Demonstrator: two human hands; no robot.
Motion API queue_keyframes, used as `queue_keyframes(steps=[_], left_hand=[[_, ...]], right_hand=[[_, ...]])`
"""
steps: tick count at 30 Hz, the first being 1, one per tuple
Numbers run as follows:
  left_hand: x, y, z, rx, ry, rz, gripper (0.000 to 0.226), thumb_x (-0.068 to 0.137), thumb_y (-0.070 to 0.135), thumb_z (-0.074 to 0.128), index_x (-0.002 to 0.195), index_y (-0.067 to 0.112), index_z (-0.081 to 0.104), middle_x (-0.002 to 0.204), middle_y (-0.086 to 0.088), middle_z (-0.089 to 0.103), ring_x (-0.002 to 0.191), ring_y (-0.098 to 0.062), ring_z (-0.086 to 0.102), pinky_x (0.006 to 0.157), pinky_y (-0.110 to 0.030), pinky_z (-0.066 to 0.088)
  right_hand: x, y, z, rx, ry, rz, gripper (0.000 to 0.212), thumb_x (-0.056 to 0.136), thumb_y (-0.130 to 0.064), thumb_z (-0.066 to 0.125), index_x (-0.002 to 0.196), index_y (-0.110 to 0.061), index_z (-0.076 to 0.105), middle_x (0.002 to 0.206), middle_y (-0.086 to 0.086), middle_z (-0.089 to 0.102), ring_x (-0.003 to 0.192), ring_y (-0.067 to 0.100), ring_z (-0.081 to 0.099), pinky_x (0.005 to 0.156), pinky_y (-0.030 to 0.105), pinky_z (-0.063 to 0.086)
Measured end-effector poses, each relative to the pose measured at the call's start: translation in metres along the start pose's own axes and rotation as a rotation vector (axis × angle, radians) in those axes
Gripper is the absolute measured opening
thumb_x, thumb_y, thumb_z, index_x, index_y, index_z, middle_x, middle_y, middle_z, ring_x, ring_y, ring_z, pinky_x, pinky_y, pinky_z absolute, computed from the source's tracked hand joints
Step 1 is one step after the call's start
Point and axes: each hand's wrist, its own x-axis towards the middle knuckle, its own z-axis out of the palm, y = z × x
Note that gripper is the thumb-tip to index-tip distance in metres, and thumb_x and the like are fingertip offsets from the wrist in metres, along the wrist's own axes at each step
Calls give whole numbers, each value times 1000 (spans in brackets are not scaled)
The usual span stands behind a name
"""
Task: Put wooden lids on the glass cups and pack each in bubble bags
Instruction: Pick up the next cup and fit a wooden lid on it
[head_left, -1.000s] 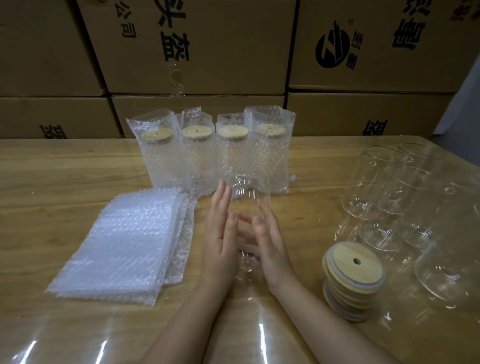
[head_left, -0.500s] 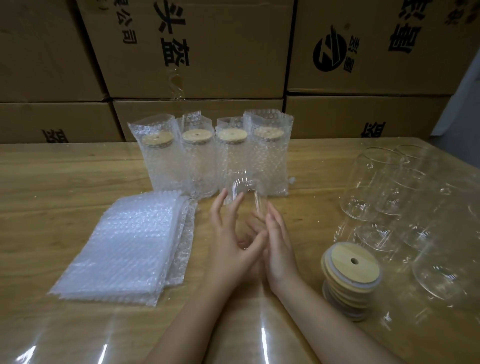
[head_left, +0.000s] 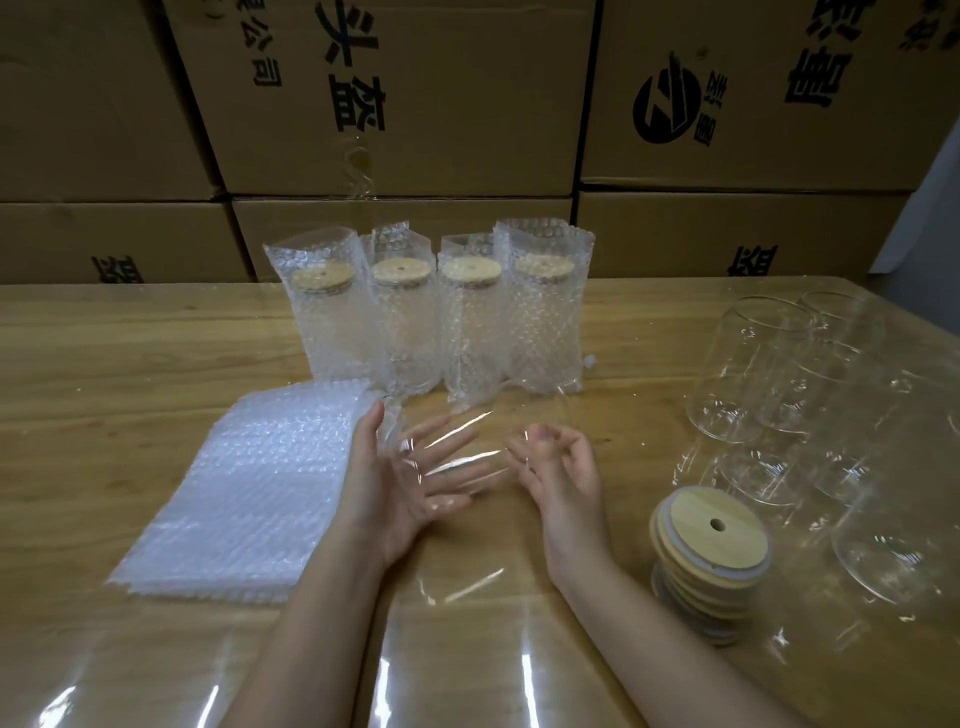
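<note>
A clear glass cup (head_left: 483, 415) lies on its side in the air between my hands, just above the table. My left hand (head_left: 395, 483) supports its left end with the palm turned inward and the fingers spread straight; they show through the glass. My right hand (head_left: 566, 473) grips the right end with curled fingers. A stack of round wooden lids (head_left: 711, 540) with a centre hole stands to the right of my right wrist. A flat pile of bubble bags (head_left: 260, 483) lies left of my left hand.
Several lidded cups packed in bubble bags (head_left: 431, 322) stand in a row behind my hands. Several bare glass cups (head_left: 748, 374) are grouped at the right. The wooden table (head_left: 104, 389) carries a glossy clear sheet (head_left: 467, 649) in front. Cardboard cartons (head_left: 415, 104) wall off the back.
The cup stood upright between my flat palms; it has now tipped onto its side. My hands have moved apart, the left opening under one end and the right curling onto the other.
</note>
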Motion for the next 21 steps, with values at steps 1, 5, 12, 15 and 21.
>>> queue_keyframes(steps=[1, 5, 12, 15, 21], left_hand=[[2, 0, 0, 29, 75, 77, 61, 86, 64, 39, 116, 15, 58, 119, -10, 68, 93, -37, 70, 49, -30, 55], [9, -7, 2, 109, 239, 307, 53, 75, 54, 66, 118, 25, 55, 115, -4, 64, 92, -26, 71, 53, -33, 55], [11, -18, -2, 219, 341, 523, 62, 71, 57, 62, 123, 25, 53, 120, -6, 61, 95, -20, 70, 56, -36, 55], [10, -20, 2, 318, 371, 603, 69, 67, 60, 60, 126, 26, 50, 123, -3, 56, 98, -18, 68, 58, -38, 57], [6, -23, 7, 447, 434, 667, 48, 82, 45, 54, 126, 27, 49, 113, 8, 55, 97, -16, 67, 85, -64, 50]], right_hand=[[-1, 0, 1, -34, 3, -31, 41, 75, -45, 72, 100, -17, 55, 100, 1, 68, 104, 20, 65, 93, 32, 50], [-4, 2, 2, -122, -33, -84, 39, 80, -48, 52, 109, -24, 59, 115, -2, 64, 113, 12, 61, 99, 32, 48], [-3, 5, 1, -248, -13, -83, 46, 83, -54, 41, 119, -29, 57, 124, -6, 61, 121, 14, 55, 109, 41, 40], [-2, 7, 0, -273, -8, -90, 35, 90, -46, 44, 121, -32, 53, 122, -14, 59, 121, 12, 56, 107, 33, 41], [-5, 3, 0, -261, -60, -186, 35, 101, -15, 42, 129, -37, 40, 138, -19, 45, 131, -7, 39, 106, 15, 34]])
